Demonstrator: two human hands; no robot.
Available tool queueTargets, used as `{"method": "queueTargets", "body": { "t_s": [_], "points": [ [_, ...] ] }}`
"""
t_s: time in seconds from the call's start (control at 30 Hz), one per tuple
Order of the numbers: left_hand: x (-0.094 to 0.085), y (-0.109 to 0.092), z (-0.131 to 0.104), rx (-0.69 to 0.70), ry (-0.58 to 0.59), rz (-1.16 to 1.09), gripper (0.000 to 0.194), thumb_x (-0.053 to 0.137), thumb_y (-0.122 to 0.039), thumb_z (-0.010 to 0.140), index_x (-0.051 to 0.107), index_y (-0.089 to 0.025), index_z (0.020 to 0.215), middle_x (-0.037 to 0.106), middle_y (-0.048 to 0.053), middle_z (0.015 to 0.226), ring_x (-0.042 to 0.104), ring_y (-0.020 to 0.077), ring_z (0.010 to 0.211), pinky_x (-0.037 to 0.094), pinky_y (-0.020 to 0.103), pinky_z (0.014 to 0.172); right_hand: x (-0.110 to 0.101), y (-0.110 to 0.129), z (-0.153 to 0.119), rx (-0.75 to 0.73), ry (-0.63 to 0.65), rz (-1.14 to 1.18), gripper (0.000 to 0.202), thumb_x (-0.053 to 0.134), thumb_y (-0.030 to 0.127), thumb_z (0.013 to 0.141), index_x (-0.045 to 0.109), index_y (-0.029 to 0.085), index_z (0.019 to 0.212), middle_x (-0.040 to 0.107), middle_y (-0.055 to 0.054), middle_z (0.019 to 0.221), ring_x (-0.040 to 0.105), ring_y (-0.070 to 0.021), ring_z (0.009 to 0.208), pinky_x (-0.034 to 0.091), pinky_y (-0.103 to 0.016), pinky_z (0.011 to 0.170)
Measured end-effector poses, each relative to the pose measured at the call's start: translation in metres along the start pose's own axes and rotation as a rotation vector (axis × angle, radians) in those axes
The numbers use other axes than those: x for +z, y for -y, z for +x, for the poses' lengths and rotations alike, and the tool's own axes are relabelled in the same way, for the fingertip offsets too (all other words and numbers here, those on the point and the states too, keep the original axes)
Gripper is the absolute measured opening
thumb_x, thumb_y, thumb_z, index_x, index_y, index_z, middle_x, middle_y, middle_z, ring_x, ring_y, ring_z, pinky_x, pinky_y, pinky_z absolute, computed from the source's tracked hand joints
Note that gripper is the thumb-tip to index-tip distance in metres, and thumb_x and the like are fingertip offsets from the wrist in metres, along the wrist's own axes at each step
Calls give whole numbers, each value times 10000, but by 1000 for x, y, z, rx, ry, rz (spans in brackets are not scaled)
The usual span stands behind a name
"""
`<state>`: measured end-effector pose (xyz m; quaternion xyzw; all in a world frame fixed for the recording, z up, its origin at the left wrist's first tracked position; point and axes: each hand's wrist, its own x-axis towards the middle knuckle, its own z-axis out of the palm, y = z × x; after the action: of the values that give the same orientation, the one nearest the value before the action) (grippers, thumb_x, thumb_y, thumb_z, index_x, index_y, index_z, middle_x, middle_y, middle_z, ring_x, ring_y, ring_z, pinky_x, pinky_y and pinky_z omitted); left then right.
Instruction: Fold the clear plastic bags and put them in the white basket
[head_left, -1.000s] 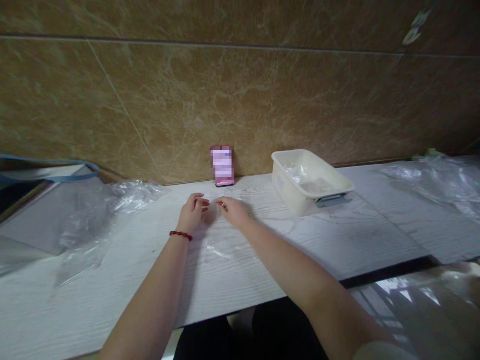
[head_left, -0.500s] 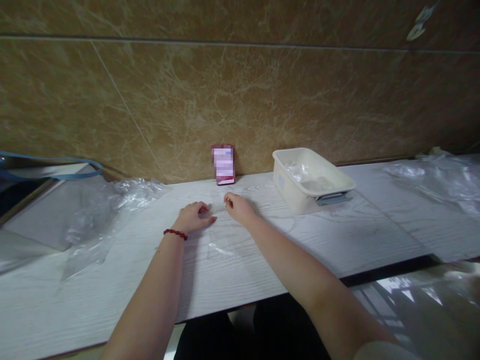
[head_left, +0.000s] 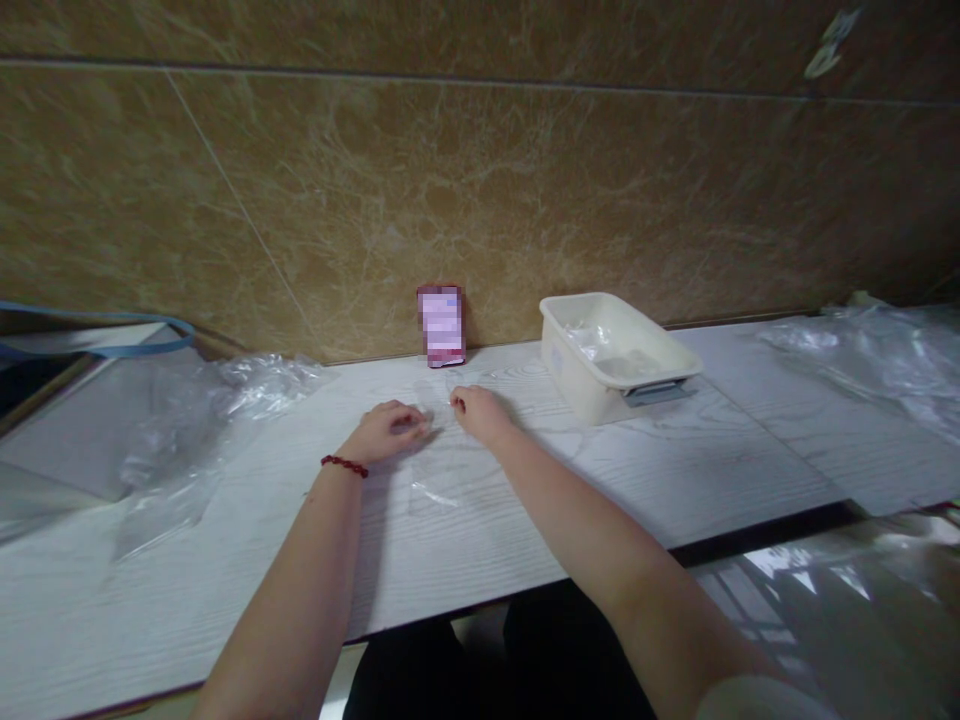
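Note:
A clear plastic bag (head_left: pixel 435 492), hard to make out against the white wood grain, lies flat on the table between and in front of my hands. My left hand (head_left: pixel 388 430), with a red beaded bracelet at its wrist, has thumb and fingertips pinched together at the bag's left side. Curled fingers of my right hand (head_left: pixel 480 412) pinch the film on the other side, a short gap away. The bag's upper edge is faint near the fingertips. Just beyond the hands, a phone (head_left: pixel 442 325) in a red case leans upright against the wall.
A cream plastic bin (head_left: pixel 581 375) with a grey clip handle stands to the right, clear bags inside. More clear bags (head_left: pixel 262 385) spill from a white box (head_left: pixel 67 430) at left, with a blue strap (head_left: pixel 142 350) above. Another plastic heap (head_left: pixel 877 350) lies far right.
My left thumb and fingertips have come together on the film. My right hand stays nearly where it was. The whole view has shifted slightly.

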<state>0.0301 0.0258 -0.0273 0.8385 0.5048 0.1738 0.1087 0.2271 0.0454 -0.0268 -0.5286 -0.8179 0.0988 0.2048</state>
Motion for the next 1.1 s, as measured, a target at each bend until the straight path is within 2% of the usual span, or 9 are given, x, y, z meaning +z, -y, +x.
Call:
{"method": "queueTargets", "body": {
  "t_s": [0.1,0.27,0.47,0.6,0.7,0.8,0.93,1.1],
  "points": [
    [2,7,2,-16,2,48,385,351,-457,773,645,-214,825,611,40,802,523,159,801,392,273,744,0,0,1,1,9,-18,190,415,137,754,585,186,825,579,-46,814,502,-133,766,350,-216,688],
    [8,17,1,-56,-33,114,351,441,-483,710,620,-238,887,600,34,877,518,174,833,382,302,787,-2,-2,0,43,21,-43,203,388,171,788,584,186,839,564,-60,849,494,-139,787,354,-234,710],
    [7,14,-1,-74,-5,141,351,442,-396,728,559,-332,1052,556,10,968,487,175,910,345,320,836,-9,-5,-2,74,25,-12,262,395,100,763,552,201,946,547,-49,935,477,-136,872,345,-232,774],
    [5,9,0,-102,31,158,304,413,-407,752,589,-378,998,552,-7,965,464,178,939,306,331,867,-13,-1,-5,-56,26,7,331,376,62,746,549,215,984,551,-32,1008,445,-138,965,317,-259,855],
    [5,7,0,-120,53,166,323,397,-476,754,570,-407,1018,543,-6,983,445,186,962,286,345,879,-13,3,-8,-200,98,8,318,392,104,753,557,222,998,537,-8,1097,420,-139,1040,295,-281,904],
    [6,6,0,-134,53,195,363,385,-534,743,531,-430,1059,514,7,1048,421,203,1002,268,372,888,-9,5,-11,-244,157,-34,330,382,145,772,548,231,1044,495,-7,1184,399,-140,1096,292,-305,921],
    [8,8,0,-122,31,236,395,388,-531,744,491,-422,1109,471,16,1143,392,207,1060,254,372,909,-7,3,-15,-201,202,-83,349,356,184,788,530,268,1078,501,5,1190,376,-176,1139,267,-414,942],
    [8,10,1,-120,0,254,412,326,-480,789,479,-357,1151,462,44,1194,373,205,1115,232,359,943,-11,2,-20,-160,270,-93,384,358,185,771,500,292,1111,451,24,1244,306,-212,1194,130,-586,945]
  ]
}}
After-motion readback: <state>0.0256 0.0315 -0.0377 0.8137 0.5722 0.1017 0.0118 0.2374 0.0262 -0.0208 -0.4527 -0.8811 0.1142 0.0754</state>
